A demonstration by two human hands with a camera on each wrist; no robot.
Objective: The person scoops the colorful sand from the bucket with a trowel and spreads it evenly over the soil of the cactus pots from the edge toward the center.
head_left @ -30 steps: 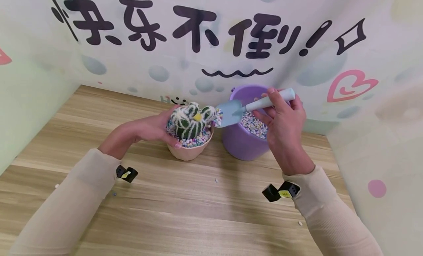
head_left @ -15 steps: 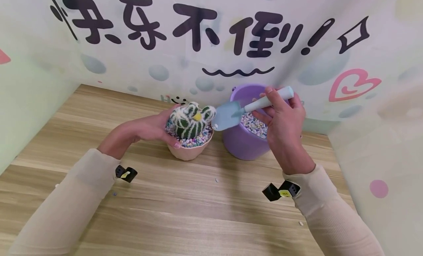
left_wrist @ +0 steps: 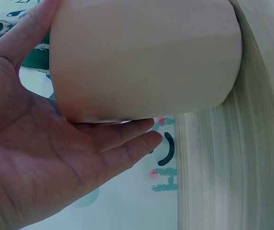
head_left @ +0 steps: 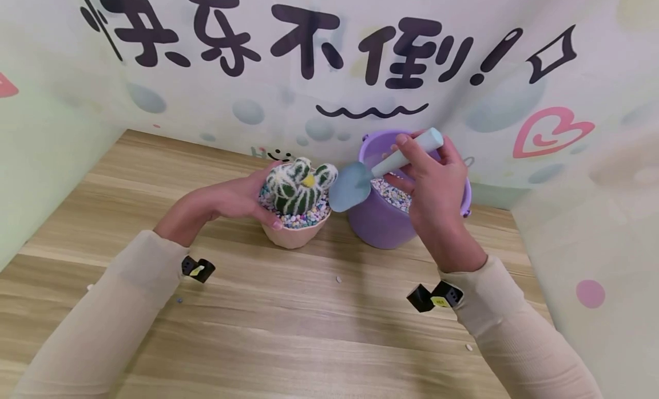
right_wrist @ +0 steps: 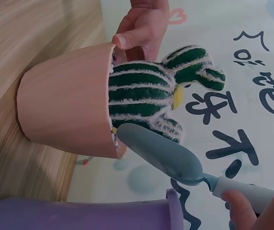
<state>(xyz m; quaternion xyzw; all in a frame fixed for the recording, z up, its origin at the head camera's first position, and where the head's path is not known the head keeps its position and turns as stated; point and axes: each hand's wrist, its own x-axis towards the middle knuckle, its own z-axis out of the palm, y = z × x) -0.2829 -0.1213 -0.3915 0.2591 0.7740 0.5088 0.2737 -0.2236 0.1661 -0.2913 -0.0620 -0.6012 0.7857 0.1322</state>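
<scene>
My left hand (head_left: 238,200) holds a pale pink flower pot (head_left: 291,237), thumb at the rim and fingers around the far side. In the pot stands a green cactus (head_left: 294,197) with white fuzzy ridges and a yellow flower, ringed by small coloured pebbles (head_left: 302,220). My right hand (head_left: 437,184) grips the handle of a light blue trowel (right_wrist: 160,153). Its blade is tilted, with the tip by the pot's right rim. No pebbles show on the blade. In the left wrist view the pot's smooth side (left_wrist: 146,62) lies against the fingers.
Just right of the pot stands a purple bucket (head_left: 378,230) partly filled with similar pebbles (head_left: 393,196). The wooden table (head_left: 288,330) carries a few stray pebbles. A printed white cloth (head_left: 206,90) with large black characters stands behind.
The trowel has tilted, its tip now lower and its handle further left. Pebbles seen on the blade a second ago are gone from it. My left hand and the pot stay put.
</scene>
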